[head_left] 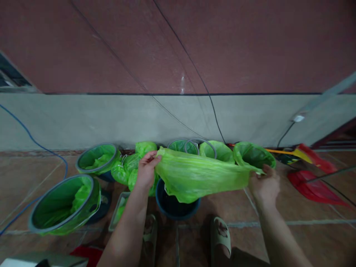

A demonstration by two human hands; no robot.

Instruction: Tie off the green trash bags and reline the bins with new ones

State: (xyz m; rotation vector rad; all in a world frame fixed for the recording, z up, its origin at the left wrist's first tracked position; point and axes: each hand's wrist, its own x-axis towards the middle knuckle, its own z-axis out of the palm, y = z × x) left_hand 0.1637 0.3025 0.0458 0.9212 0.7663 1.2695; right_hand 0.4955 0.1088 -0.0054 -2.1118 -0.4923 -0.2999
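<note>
A: Two bare hands at work, centre of the frame. What have they got?

B: One thin, bright-green plastic bag (200, 176), stretched sideways between them! The left hand (148, 165) pinches its upper-left corner between thumb and fingers; the right hand (265, 181) pinches the opposite end, fingers curled in.

A: And the count around them?

B: Five round bins lined with green plastic: two at left (52, 202), three in a row behind the bag, right of centre (219, 148). One dark-blue round bucket (178, 214) at lower centre, partly under the bag. Left of centre, a heap of stuffed green plastic bundles (130, 163), at least four, some hidden by the left arm. One pale rectangular tray (113, 218) at lower left. Two red plastic scoop-shaped pieces (308, 185) at far right, and two pale open-toed slippers (222, 233) along the bottom.

A: How does that bag look?

B: Limp, translucent, full of fine lengthwise creases! Its top edge runs nearly straight, dipping slightly rightward; the lower edge sags unevenly over the bucket, deepest left of its middle, and it narrows towards the right hand.
</note>
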